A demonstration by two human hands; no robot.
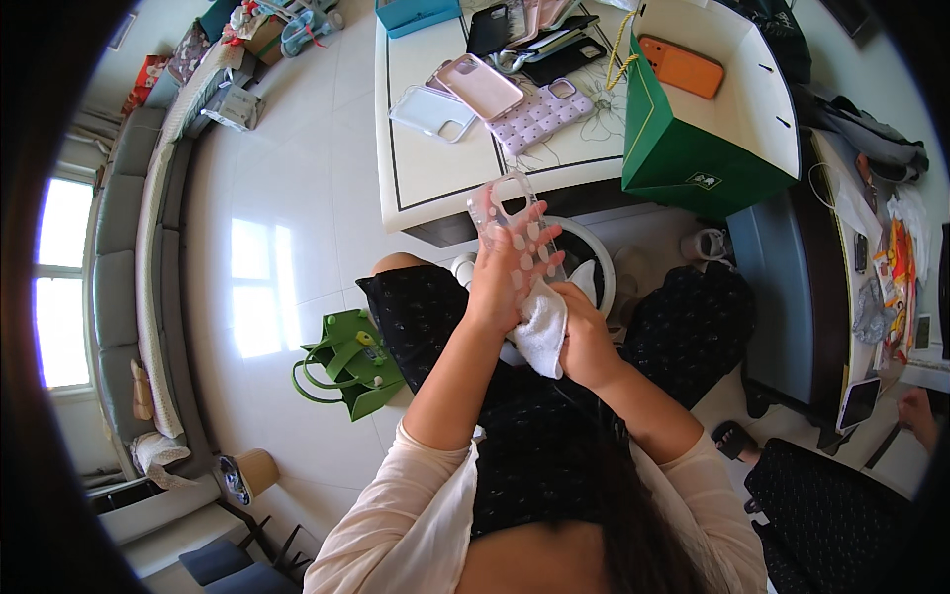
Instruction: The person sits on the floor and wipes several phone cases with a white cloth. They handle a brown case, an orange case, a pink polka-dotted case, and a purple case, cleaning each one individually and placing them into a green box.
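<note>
My left hand (496, 278) holds a clear phone case (525, 236) patterned with pale spots. Its camera cutout points away from me, and my spread fingers show through the plastic. A white cloth (540, 327) is gripped in my right hand (590, 334), its upper edge against the lower end of the case. Beyond my hands, on the table (438, 189), lie a clear case (433, 113), a pink case (481, 87) and a quilted lilac case (540, 115). The pink one overlaps the lilac one.
Several more phone cases (568, 59) are heaped farther back, near a blue box (418, 16). At right, a green paper bag (698, 160) lies with an orange phone or case (681, 67) on it. A round bin (607, 260) stands below my hands; a green handbag (356, 364) is on the floor.
</note>
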